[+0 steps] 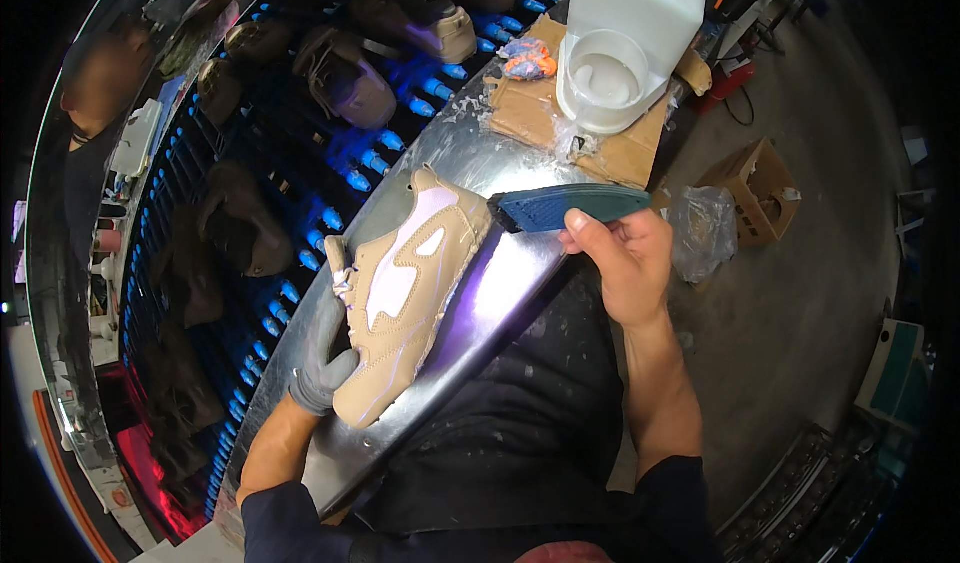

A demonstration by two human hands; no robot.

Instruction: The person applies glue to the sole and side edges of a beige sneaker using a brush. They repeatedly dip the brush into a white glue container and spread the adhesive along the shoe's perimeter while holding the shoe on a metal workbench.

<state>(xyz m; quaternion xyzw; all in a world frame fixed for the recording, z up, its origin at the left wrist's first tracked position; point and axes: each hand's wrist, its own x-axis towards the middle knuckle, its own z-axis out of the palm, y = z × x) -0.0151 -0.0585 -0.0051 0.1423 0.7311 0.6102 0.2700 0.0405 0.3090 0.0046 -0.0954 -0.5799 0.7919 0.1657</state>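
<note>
My left hand (pixel 327 368), in a grey glove, holds a beige shoe upper (pixel 405 293) with pale lilac-white panels. The shoe lies on its side over the metal ledge, toe toward me and heel away, its bottom edge facing right. Between the thumb and fingers of my bare right hand (pixel 625 258) is a flat brush with a blue-green handle (pixel 575 207). Its dark bristles (pixel 504 213) are at the bottom edge of the shoe near the heel; whether they touch it I cannot tell.
Left of the metal ledge (pixel 480 148) runs a rack with blue-tipped rods (pixel 357 179) and several dark and beige shoes (pixel 362 93). A white plastic container (pixel 635 13) with a round opening stands on cardboard (pixel 525 113). An open box (pixel 750 198) and plastic bag (pixel 705 233) lie on the floor. Another person (pixel 95 83) is across.
</note>
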